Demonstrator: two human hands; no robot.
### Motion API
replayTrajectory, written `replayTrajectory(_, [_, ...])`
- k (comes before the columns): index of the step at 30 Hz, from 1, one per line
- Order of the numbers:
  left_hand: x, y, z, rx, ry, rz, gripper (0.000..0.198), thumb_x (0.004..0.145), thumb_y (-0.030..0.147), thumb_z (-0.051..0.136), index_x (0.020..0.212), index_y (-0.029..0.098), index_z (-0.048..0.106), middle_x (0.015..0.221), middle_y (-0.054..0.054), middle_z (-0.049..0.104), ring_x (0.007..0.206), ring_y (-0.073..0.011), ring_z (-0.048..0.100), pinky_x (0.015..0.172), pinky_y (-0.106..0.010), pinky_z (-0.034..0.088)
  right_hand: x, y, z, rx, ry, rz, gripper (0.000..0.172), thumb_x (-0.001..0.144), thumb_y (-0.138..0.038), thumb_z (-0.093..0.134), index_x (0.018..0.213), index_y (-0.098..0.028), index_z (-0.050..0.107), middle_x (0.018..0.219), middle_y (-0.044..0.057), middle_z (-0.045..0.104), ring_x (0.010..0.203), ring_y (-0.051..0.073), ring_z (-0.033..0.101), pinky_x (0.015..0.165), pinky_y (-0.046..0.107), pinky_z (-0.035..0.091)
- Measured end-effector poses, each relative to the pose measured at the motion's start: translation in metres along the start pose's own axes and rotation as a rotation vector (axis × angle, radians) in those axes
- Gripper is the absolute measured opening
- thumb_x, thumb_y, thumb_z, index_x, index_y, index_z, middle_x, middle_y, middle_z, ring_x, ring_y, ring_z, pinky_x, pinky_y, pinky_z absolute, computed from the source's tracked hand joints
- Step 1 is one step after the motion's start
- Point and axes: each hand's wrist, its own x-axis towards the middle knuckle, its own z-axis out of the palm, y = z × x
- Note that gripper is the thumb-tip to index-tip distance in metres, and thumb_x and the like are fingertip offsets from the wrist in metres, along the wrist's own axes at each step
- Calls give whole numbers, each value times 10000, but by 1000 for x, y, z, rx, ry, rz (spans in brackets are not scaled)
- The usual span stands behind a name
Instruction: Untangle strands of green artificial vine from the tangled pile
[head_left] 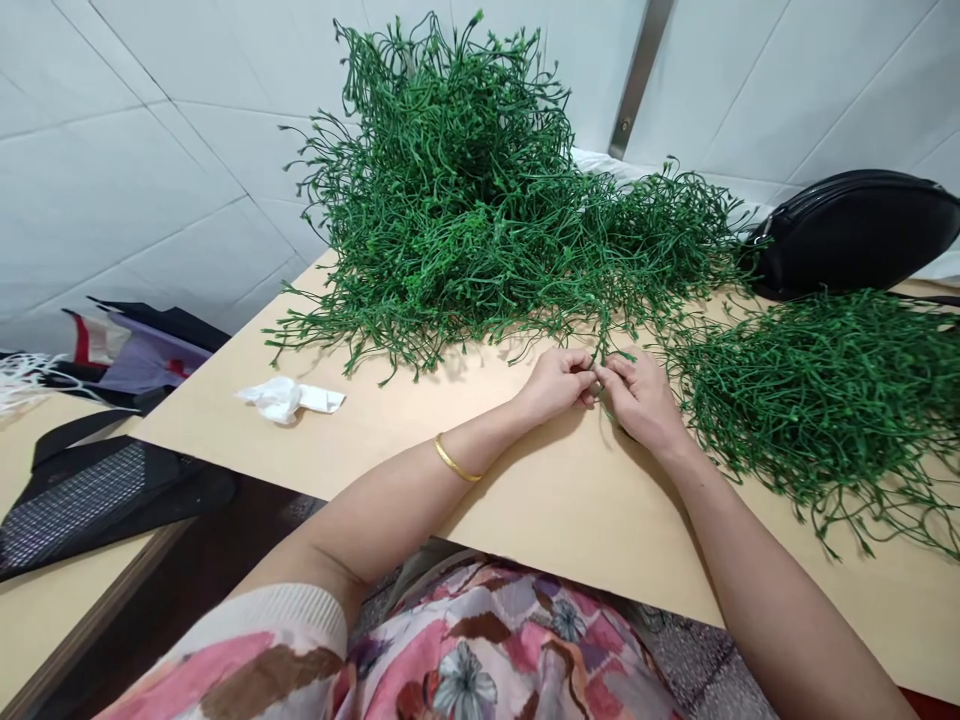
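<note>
My left hand [556, 385] and my right hand [643, 400] meet over the table, fingertips nearly touching. Each is closed in a pinch on a thin green plastic plant stem [602, 338], whose forked tips point away from me. A short end of it shows below my fingers; the exact spot they grip is partly hidden. Just beyond my hands rises a large tangled heap of green plastic stems [457, 220] with small bud-like tips. Close beside my right forearm lies a second, flatter pile of green stems [817, 390].
A black bag [862, 235] stands at the back right of the pale wooden table [600, 530]. Crumpled white tissue [289, 398] lies left of my hands. On a lower surface at far left is a black mesh item [97, 490]. A tiled wall [135, 160] closes off the back.
</note>
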Motion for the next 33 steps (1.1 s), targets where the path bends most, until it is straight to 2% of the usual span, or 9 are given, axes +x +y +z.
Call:
replayTrajectory(3, [4, -1, 7, 9, 85, 1, 220, 692, 7, 449, 543, 153, 377, 419, 58, 444, 382, -56, 482, 405, -159, 374, -5, -14, -7, -168, 158, -115, 211, 845, -272, 428, 708, -186, 562, 997, 96, 555, 954, 227, 471, 875, 421, 324])
replayTrajectory(6, [7, -2, 10, 8, 165, 8, 234, 703, 13, 444, 543, 161, 360, 409, 68, 406, 361, -61, 475, 388, -164, 369, -11, -32, -25, -236, 303, -217, 175, 833, -263, 451, 715, -199, 563, 1027, 83, 555, 985, 238, 484, 931, 466, 296])
replayTrajectory(8, [6, -1, 9, 8, 155, 0, 236, 721, 30, 456, 552, 162, 356, 415, 68, 410, 365, -62, 485, 387, -164, 374, -14, -38, -38, -232, 449, -192, 168, 829, -280, 471, 707, -203, 557, 1044, 83, 547, 1019, 262, 483, 921, 483, 309])
replayTrajectory(11, [2, 1, 4, -40, 83, -14, 209, 765, 84, 469, 593, 161, 378, 432, 53, 463, 389, -65, 505, 409, -172, 408, -15, -32, -51, -75, 655, -83, 166, 834, -287, 494, 703, -196, 538, 1026, 96, 540, 1031, 264, 499, 896, 468, 357])
replayTrajectory(14, [0, 2, -2, -122, 55, -14, 197, 773, 110, 490, 610, 156, 388, 452, 34, 506, 406, -67, 514, 430, -186, 439, -13, -21, -55, 289, 724, 35, 193, 856, -306, 468, 696, -204, 504, 820, 58, 555, 815, 191, 561, 757, 387, 445])
replayTrajectory(18, [1, 1, -4, -155, 63, -19, 166, 747, 106, 528, 627, 146, 419, 452, 33, 509, 402, -70, 515, 426, -188, 438, -14, -24, -50, 556, 552, 55, 215, 836, -337, 508, 667, -203, 506, 674, 11, 538, 572, 121, 477, 523, 279, 387])
replayTrajectory(23, [3, -4, -6, -210, 28, 19, 177, 680, 134, 620, 624, 137, 453, 494, 35, 513, 416, -68, 511, 439, -196, 439, -16, -34, -35, 317, 154, -51, 157, 763, -341, 603, 733, -189, 578, 707, 6, 563, 516, 88, 410, 489, 249, 325])
replayTrajectory(28, [2, -3, -12, -219, -56, 13, 190, 666, 212, 664, 626, 122, 502, 525, 14, 546, 470, -73, 538, 482, -197, 452, -10, -20, -18, 164, 42, -3, 237, 780, -271, 544, 987, -179, 614, 977, 69, 631, 610, 121, 510, 572, 266, 391])
replayTrajectory(33, [-1, -2, -13, -184, -98, 1, 223, 696, 247, 658, 592, 110, 514, 504, 4, 532, 482, -64, 532, 503, -186, 457, -7, -11, -10, 283, -54, 34, 207, 831, -264, 447, 888, -194, 633, 771, 28, 649, 624, 135, 540, 587, 252, 399])
